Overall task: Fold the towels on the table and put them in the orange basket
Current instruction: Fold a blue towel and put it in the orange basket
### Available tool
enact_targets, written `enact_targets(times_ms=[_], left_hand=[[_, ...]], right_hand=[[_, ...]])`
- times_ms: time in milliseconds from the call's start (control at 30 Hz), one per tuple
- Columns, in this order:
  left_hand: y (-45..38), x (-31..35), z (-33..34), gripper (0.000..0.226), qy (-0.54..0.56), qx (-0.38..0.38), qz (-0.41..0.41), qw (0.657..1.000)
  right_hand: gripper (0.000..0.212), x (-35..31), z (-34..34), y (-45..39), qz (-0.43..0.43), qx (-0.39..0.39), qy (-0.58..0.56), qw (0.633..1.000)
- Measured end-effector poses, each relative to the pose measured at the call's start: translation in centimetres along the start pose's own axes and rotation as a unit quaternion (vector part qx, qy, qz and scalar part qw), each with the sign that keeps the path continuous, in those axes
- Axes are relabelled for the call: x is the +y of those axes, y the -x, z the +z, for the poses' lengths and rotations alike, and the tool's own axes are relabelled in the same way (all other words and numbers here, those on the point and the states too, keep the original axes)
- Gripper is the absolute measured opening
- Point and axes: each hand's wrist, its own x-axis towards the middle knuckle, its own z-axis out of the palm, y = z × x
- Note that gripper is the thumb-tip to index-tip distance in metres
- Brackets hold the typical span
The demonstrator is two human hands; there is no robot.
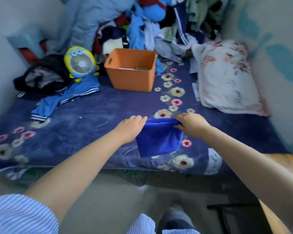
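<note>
A folded bright blue towel (159,139) hangs above the dark blue flowered blanket (85,125), near its front edge. My left hand (130,127) grips the towel's upper left corner and my right hand (191,124) pinches its upper right corner, so the top edge is stretched between them. The orange basket (130,76) stands further back, a little left of the towel. Something pale and something tan lie at its bottom.
A yellow cartoon fan (80,62) and dark and blue clothes (64,97) lie left of the basket. A big heap of clothes (159,27) fills the back. A flowered pillow (227,76) lies at the right by the wall.
</note>
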Motion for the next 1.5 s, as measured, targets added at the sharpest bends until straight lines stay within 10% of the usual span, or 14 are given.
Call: enact_targets(times_ms=[467,1500], left_hand=[[-14.1,-21.9,-1.7,0.008,0.093,-0.064,-0.125,0.986],[-57.5,-54.4,2.6,0.028,0.314,0.002,-0.197,0.929]], right_hand=[[0.018,-2.2,-6.1,-27.4,-0.087,-0.097,-0.01,0.991],[0.021,5.7,-3.1,-77.0,0.143,-0.025,-0.212,0.966]])
